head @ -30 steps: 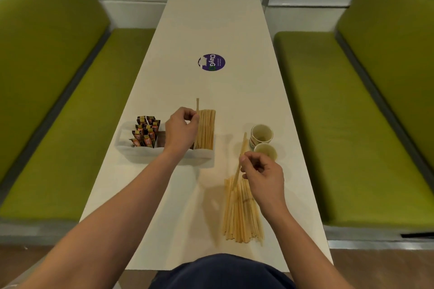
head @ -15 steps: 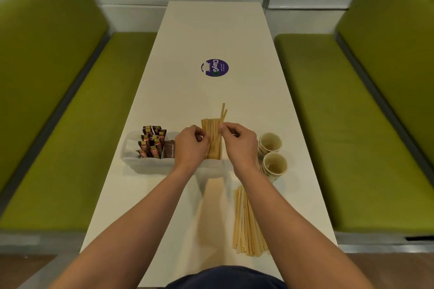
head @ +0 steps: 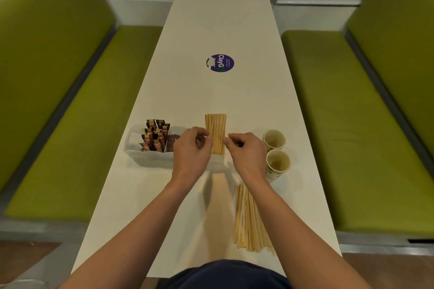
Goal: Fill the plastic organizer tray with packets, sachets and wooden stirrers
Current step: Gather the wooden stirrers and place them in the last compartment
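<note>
Several packets (head: pixel 156 135) stand in the tray (head: pixel 150 159) at its left end. Curled left hand (head: pixel 191 150) touches the left side of the upright stirrers (head: pixel 216 134) in the tray's right end. Curled right hand (head: pixel 246 155) touches their right side. Actual grip unclear for both. Near the cups (head: pixel 273 139), loose stirrers (head: pixel 249 218) lie on the table (head: pixel 211 30).

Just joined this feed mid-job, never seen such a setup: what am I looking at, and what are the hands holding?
No machine: a person's bare hands, filmed by one head-worn camera looking down. On the white table stands a clear organizer tray with dark sachets on its left and upright wooden stirrers on its right. The left hand and right hand flank that bundle, fingertips at its edges; a firm grip is unclear. Loose stirrers and two paper cups sit to the right.
</note>
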The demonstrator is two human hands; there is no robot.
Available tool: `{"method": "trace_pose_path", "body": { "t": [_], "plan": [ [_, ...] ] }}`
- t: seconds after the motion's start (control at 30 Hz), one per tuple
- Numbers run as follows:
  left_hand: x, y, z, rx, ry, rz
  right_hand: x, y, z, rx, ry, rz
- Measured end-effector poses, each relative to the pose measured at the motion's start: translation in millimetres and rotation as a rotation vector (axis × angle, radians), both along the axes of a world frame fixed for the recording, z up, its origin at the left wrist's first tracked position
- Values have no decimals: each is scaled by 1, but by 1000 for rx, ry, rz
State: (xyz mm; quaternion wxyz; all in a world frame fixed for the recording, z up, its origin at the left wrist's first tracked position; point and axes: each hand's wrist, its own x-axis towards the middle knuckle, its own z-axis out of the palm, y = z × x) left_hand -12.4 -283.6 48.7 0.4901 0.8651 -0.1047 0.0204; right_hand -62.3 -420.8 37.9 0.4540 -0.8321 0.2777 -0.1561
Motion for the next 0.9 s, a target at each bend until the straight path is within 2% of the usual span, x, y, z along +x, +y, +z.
{"method": "trace_pose_path", "body": {
  "t": [0.13, 0.3, 0.4, 0.53, 0.67, 0.9],
  "plan": [
    [-39, 5, -6, 101, 144, -121, -60, -12, 3, 54, 24, 60],
    [-82, 1, -36, 286, 340, -224, -124, -32, -20, -91, 329, 17],
    [-99, -8, -46, 422, 340, -267, -141, -34, -35, -124, 476, 44],
    [-114, -19, -49, 544, 312, -281, -146, -30, -42, -144, 493, 79],
    [-116, -25, -48, 549, 327, -236, -141, -29, -43, -152, 474, 72],
    [-109, -22, -49, 394, 433, -162, -135, -33, -45, -75, 462, 37]
  ]
}}
